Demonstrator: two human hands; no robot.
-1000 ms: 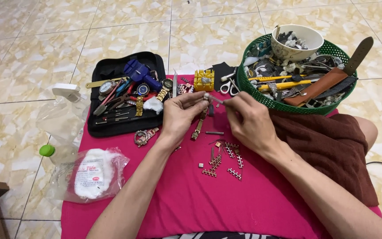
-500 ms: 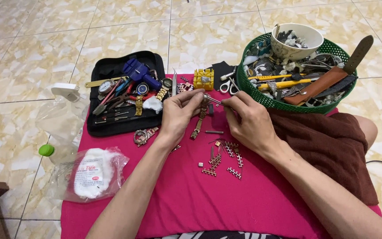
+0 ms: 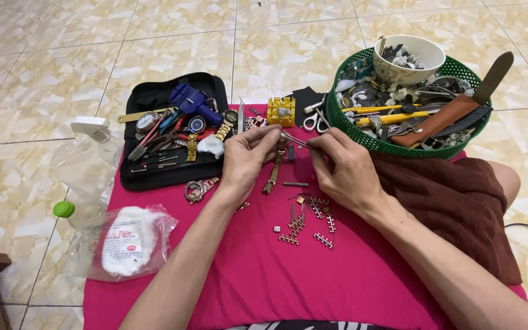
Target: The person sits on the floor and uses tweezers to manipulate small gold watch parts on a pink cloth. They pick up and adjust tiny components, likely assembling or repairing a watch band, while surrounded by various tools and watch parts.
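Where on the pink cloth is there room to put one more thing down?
The bare part of the pink cloth lies near the person, below the loose band links and right of the plastic bag of white cotton. It is crowded higher up: the black tool case, both hands and the green basket fill that end.

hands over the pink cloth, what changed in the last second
Very little. The left hand and right hand have drawn slightly closer over the gold metal watch band. The left keeps its grip on the band's upper end and the right keeps the thin metal tool pointed at it. The loose band links, black tool case and green plastic basket lie as before.
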